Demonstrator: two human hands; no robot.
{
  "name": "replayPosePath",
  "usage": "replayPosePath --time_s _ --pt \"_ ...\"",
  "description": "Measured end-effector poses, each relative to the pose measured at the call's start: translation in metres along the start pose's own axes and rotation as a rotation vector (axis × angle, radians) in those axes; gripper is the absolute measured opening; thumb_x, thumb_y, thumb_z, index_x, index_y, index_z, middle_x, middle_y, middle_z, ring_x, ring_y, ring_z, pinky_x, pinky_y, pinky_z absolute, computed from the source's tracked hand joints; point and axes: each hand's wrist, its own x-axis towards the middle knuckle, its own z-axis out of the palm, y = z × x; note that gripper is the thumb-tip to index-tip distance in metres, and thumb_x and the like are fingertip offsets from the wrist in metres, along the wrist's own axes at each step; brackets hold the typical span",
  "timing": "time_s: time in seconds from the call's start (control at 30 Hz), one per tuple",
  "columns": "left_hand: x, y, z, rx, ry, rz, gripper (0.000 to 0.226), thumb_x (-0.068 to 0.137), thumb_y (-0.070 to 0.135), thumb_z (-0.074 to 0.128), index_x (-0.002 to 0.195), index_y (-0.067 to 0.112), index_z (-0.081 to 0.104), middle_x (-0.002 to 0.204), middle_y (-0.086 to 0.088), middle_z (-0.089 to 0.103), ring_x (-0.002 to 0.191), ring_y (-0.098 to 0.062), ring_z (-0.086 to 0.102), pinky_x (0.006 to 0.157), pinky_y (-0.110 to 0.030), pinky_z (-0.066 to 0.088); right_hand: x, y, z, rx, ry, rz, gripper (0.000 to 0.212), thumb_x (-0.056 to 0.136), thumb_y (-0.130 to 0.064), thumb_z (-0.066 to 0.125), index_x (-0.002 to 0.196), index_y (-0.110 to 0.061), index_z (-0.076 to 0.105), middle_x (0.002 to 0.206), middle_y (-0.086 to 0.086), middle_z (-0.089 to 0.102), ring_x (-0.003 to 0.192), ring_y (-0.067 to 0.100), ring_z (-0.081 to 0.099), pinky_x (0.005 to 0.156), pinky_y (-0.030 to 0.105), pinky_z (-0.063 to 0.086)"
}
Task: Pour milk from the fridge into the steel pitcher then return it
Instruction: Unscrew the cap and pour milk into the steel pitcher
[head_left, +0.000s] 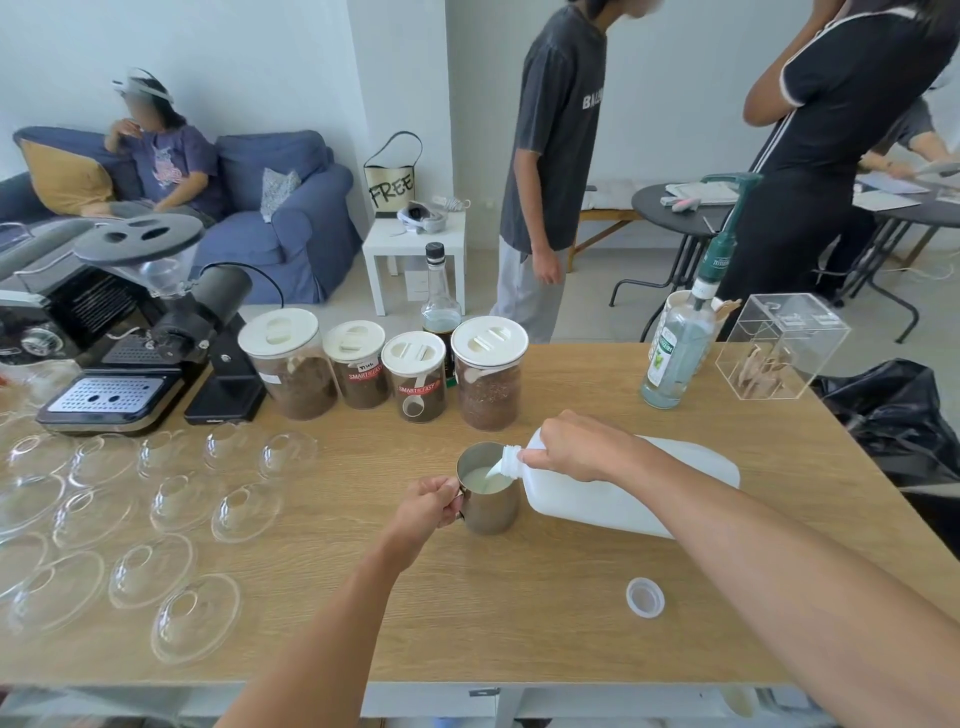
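Nearest the camera, on the wooden table (519, 613), there's a small white bottle cap (644, 597) lying open side up, over to the right and on its own. To the near left there's a whole spread of clear glass domed lids (130, 525), about 12 or so, resting on the tabletop.

Middle of the table is where it's happening. The left hand (423, 509) has its fingers curled tight around the handle of the steel pitcher (488, 491), which stands upright on the table. The right hand (576, 447) is clamped on the neck end of a white plastic milk jug (613, 493), tipped way over so its open mouth hangs just above the pitcher rim on the right side. A thin stream of milk (496, 470) runs from the mouth into the pitcher, and you can see a pool of milk already sitting inside.

Just behind that, a row of 4 clear canisters (387, 369) with white lids, all holding brown grounds. A dark-capped glass bottle (439, 301) stands behind them. On the far left there's a black espresso machine (98, 374) with a coffee grinder (171, 291) beside it. On the far right, a syrup bottle with a green pump (685, 338) and a clear acrylic box (779, 348).

Beyond the table, 2 people stand, and 1 more sits on a blue sofa (280, 218).
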Motion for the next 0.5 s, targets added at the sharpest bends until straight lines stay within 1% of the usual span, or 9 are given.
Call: replayPosePath --time_s 0.13,0.33,0.5 --pt "-0.001 0.0014 0.0007 0.001 -0.006 0.002 0.046 0.106 0.011 0.039 0.061 0.012 0.045 0.049 0.014 0.039 0.049 -0.006 0.031 0.056 -0.018 0.031 -0.0006 -0.0007 -0.0013 -0.008 -0.002 -0.002 0.05 0.097 -0.049 0.042 0.064 -0.011 0.04 0.064 0.003 0.042 0.052 0.02 0.034 0.051 0.032 0.025" --pt "-0.0022 0.0023 0.0011 -0.016 -0.008 0.005 0.048 0.105 0.006 0.038 0.058 0.013 0.045 0.051 0.012 0.042 0.052 -0.01 0.028 0.056 -0.022 0.026 -0.0012 -0.0008 -0.0004 -0.004 0.005 -0.005 0.048 0.096 -0.048 0.042 0.065 -0.011 0.041 0.066 0.003 0.043 0.053 0.02 0.035 0.051 0.032 0.025" --pt "-0.0017 0.0009 0.0009 -0.034 0.001 0.01 0.05 0.105 0.008 0.04 0.056 0.014 0.046 0.052 0.009 0.041 0.053 -0.012 0.028 0.058 -0.026 0.025 -0.0031 -0.0013 -0.0016 -0.004 0.002 -0.008 0.049 0.096 -0.048 0.042 0.064 -0.011 0.04 0.065 0.003 0.043 0.052 0.02 0.034 0.051 0.032 0.026"
